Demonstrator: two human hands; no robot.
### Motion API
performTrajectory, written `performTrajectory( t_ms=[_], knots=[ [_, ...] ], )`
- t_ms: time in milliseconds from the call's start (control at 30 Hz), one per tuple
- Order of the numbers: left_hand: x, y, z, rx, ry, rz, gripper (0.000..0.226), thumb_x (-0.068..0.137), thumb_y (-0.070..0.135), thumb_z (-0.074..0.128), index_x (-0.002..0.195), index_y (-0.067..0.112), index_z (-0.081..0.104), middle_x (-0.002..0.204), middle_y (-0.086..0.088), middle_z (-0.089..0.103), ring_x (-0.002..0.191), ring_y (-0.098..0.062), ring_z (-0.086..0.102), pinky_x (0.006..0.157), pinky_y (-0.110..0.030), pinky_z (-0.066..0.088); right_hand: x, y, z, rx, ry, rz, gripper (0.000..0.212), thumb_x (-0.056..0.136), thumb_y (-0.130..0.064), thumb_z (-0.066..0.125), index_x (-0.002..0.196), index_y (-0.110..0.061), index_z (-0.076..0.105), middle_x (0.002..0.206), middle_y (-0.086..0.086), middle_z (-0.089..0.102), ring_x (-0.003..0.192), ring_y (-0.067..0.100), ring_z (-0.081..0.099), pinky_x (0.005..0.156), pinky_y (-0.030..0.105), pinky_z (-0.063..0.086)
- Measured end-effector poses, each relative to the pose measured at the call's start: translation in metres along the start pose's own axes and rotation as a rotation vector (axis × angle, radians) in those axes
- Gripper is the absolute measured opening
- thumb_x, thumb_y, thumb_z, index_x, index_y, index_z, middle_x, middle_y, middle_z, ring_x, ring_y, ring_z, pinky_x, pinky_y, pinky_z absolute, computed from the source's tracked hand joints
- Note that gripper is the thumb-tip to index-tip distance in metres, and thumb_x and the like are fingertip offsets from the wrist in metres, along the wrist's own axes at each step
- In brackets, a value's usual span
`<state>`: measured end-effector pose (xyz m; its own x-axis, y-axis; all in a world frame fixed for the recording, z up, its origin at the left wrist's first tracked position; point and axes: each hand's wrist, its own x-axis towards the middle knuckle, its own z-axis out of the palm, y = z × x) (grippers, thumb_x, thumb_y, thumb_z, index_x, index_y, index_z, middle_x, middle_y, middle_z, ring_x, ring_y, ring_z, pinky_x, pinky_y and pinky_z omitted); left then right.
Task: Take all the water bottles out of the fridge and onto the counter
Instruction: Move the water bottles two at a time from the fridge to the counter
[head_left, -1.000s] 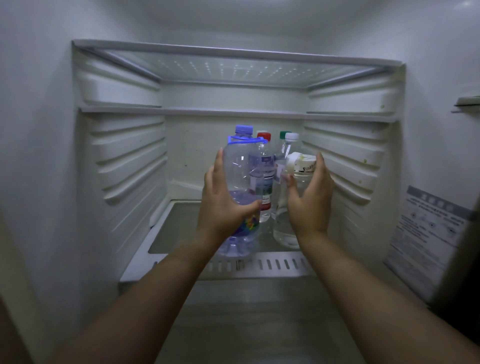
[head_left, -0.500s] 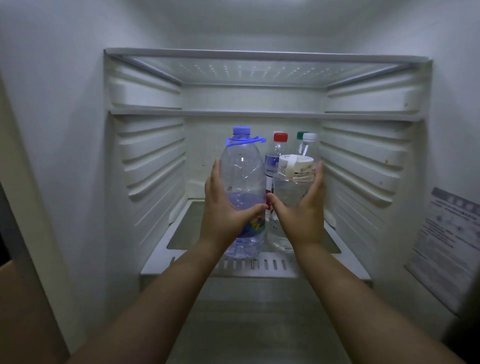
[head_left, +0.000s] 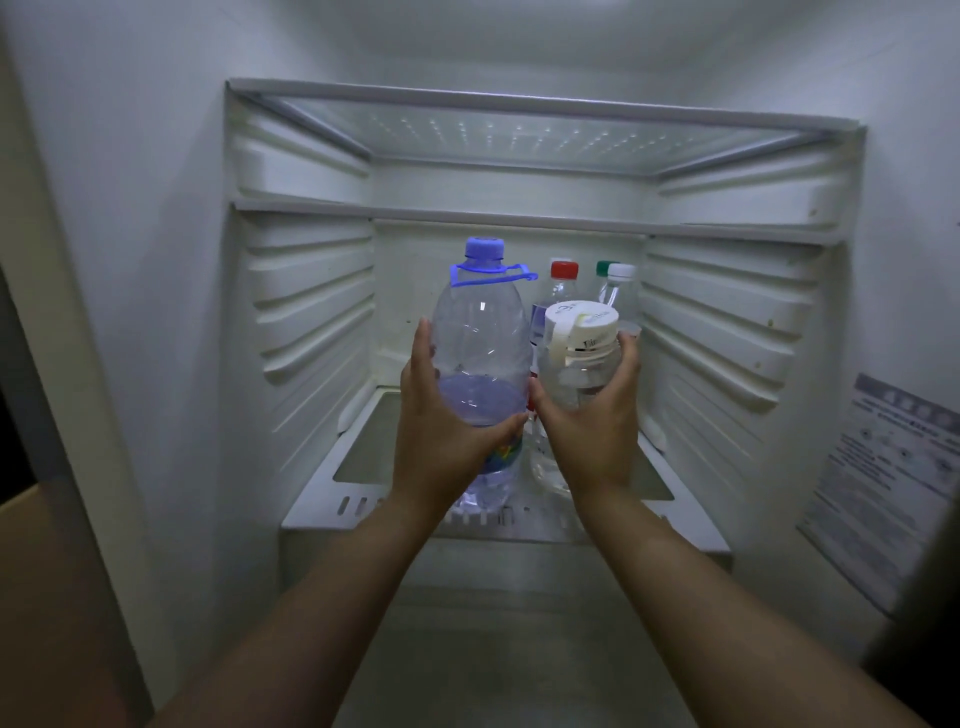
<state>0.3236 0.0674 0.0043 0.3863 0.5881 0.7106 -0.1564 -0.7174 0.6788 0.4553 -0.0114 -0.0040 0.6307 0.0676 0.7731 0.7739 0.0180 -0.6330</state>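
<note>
Blue-cap bottle (head_left: 480, 364): part-full, lightish, thin, likely slick; left hand (head_left: 441, 441) wraps mid-body. Jar bottle (head_left: 579, 374): right hand (head_left: 597, 436) curled round below lid.

two bottles (head_left: 480, 364) (head_left: 582, 364) at frame centre, side by side; three smaller bottles (head_left: 563, 283) behind them, seemingly on the fridge shelf (head_left: 322, 499).

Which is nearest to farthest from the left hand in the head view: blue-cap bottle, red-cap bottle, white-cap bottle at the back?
1. Blue-cap bottle: gripped by the left hand.
2. Red-cap bottle: behind, just right of the blue-cap one.
3. White-cap bottle: back right, beyond the wide-lid bottle held by the right hand.
</note>
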Motion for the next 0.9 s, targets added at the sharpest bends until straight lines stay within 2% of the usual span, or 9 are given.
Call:
performTrajectory(
  t_ms=[133,233,300,433,533,633,700,767,900],
  knots=[
    [-0.017,0.015,-0.019,-0.012,0.016,0.072,0.117,0.058,0.049,0.087,0.145,0.035,0.01,0.152,-0.01,0.031,0.135,-0.023,0.038,0.107,-0.044,0.041,-0.017,-0.025,-0.015,-0.03,0.025,-0.035,0.097,0.069,-0.052,0.08,0.144,-0.033,0.023,0.143,-0.004,0.047,0.126,0.009,0.049,0.092,0.019,0.044],
    [-0.033,0.027,-0.039,-0.062,-0.019,0.067,0.117,0.061,0.06,0.078,0.15,0.017,0.016,0.151,-0.012,0.033,0.137,-0.023,0.038,0.109,-0.047,0.038,-0.033,-0.053,-0.034,-0.034,0.014,-0.045,0.096,0.068,-0.062,0.076,0.144,-0.036,0.023,0.142,-0.011,0.046,0.122,0.001,0.048,0.084,0.007,0.042],
    [-0.048,0.033,-0.052,-0.096,-0.031,0.057,0.118,0.062,0.055,0.08,0.15,0.008,0.017,0.15,-0.011,0.036,0.135,-0.023,0.04,0.107,-0.048,0.04,-0.046,-0.072,-0.047,-0.044,-0.004,-0.057,0.098,0.068,-0.064,0.076,0.146,-0.032,0.025,0.142,-0.009,0.047,0.125,0.006,0.051,0.089,0.022,0.052],
    [-0.08,0.049,-0.078,-0.166,-0.016,0.058,0.122,0.058,0.04,0.087,0.151,0.023,0.01,0.15,-0.004,0.033,0.135,-0.018,0.039,0.108,-0.046,0.041,-0.076,-0.114,-0.072,-0.069,-0.01,-0.045,0.1,0.067,-0.066,0.075,0.147,-0.034,0.023,0.145,-0.011,0.045,0.128,0.007,0.049,0.095,0.037,0.053],
    [-0.103,0.064,-0.098,-0.209,-0.016,0.075,0.125,0.056,0.045,0.086,0.15,0.028,0.005,0.151,-0.001,0.03,0.135,-0.008,0.035,0.109,-0.03,0.037,-0.102,-0.142,-0.092,-0.029,-0.025,-0.01,0.1,0.066,-0.062,0.076,0.147,-0.039,0.022,0.145,-0.018,0.043,0.125,-0.006,0.046,0.097,0.024,0.049],
    [-0.123,0.083,-0.115,-0.256,-0.032,0.119,0.123,0.057,0.041,0.087,0.146,0.026,0.004,0.144,0.018,0.025,0.128,0.021,0.026,0.103,-0.003,0.025,-0.123,-0.169,-0.117,-0.009,-0.028,-0.011,0.098,0.067,-0.056,0.078,0.146,-0.039,0.023,0.136,-0.026,0.044,0.111,-0.026,0.042,0.085,0.0,0.04],
    [-0.133,0.099,-0.123,-0.267,-0.049,0.133,0.121,0.056,0.04,0.086,0.144,0.024,0.005,0.142,0.019,0.023,0.125,0.024,0.024,0.099,0.003,0.021,-0.132,-0.186,-0.136,0.004,-0.013,-0.014,0.096,0.068,-0.051,0.08,0.144,-0.04,0.024,0.13,-0.032,0.045,0.112,-0.026,0.043,0.084,-0.003,0.038],
    [-0.142,0.118,-0.13,-0.295,-0.073,0.12,0.127,0.052,0.047,0.089,0.144,0.028,0.004,0.145,0.01,0.029,0.127,0.017,0.029,0.099,0.002,0.022,-0.139,-0.205,-0.157,0.003,0.013,-0.01,0.095,0.066,-0.051,0.081,0.143,-0.044,0.025,0.128,-0.034,0.049,0.114,-0.021,0.048,0.085,-0.001,0.04],
    [-0.162,0.161,-0.136,-0.363,-0.091,0.158,0.125,0.051,0.055,0.083,0.148,0.033,0.008,0.148,0.0,0.035,0.131,0.001,0.038,0.105,-0.008,0.031,-0.148,-0.238,-0.203,-0.005,0.068,-0.029,0.097,0.065,-0.047,0.083,0.144,-0.04,0.027,0.135,-0.02,0.054,0.118,-0.001,0.057,0.095,0.021,0.05]
  ],
)
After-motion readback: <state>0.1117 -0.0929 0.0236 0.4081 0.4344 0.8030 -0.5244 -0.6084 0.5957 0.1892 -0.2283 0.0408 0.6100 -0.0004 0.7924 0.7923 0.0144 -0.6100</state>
